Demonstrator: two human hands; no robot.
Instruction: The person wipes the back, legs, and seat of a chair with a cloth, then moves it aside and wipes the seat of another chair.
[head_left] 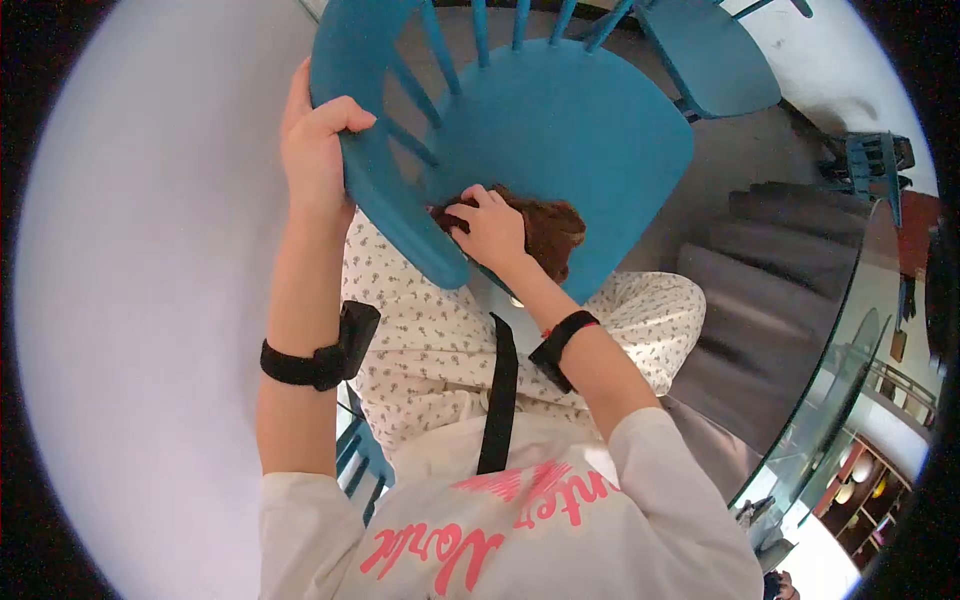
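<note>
A blue wooden chair (570, 130) with a spindle back stands right in front of me. My left hand (322, 145) is closed around the curved top rail of its backrest, thumb on the upper side. On the seat, close to the rail's near end, lies a crumpled brown cloth (556, 232). My right hand (492, 228) grips this cloth with bent fingers and presses it against the seat edge. Part of the cloth is hidden under the hand.
Grey steps (770, 270) run down on the right, beside a glass railing (825, 400). Another blue chair (715, 60) stands at the upper right, and a blue chair (360, 460) shows behind my left arm. A white wall (150, 300) fills the left side.
</note>
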